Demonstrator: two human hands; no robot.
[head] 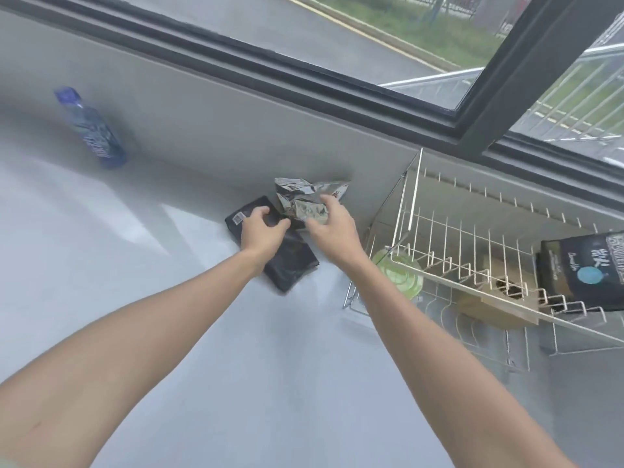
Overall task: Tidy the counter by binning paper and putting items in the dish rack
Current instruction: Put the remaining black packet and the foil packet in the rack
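Spanning the scene, the grey counter [101, 265] carries a wire dish rack [472, 265] at right, holding a dark bag [580, 265]. Near the far wall, the left hand [261, 231] clasps a black packet [290, 265]; the right hand [332, 226], fingers spread, touches crumpled foil wrapper [300, 201]. Far left stands a blue bottle [94, 130].

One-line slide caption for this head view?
Both hands reach for a black packet and crumpled foil bag beside the wire dish rack.
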